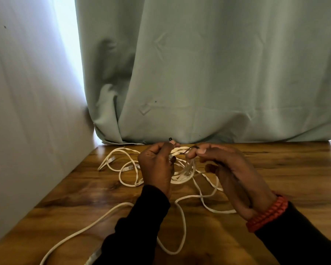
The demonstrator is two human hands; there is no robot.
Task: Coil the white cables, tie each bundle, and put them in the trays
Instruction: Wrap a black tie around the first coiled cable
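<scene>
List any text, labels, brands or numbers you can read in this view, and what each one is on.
None: no readable text appears anywhere in this view.
White cables: no printing can be made out on the jacket.
Cable plugs: clear, no markings legible.
Black tie between the hands: plain; its small head is too small to show any mark.
Red bracelet: braided, no lettering.
Curtain and wooden table: unmarked.

Glossy wooden table [275, 169], loose white cables [182, 217] sprawled across it, curtain hem [122, 141] at its far edge.
</scene>
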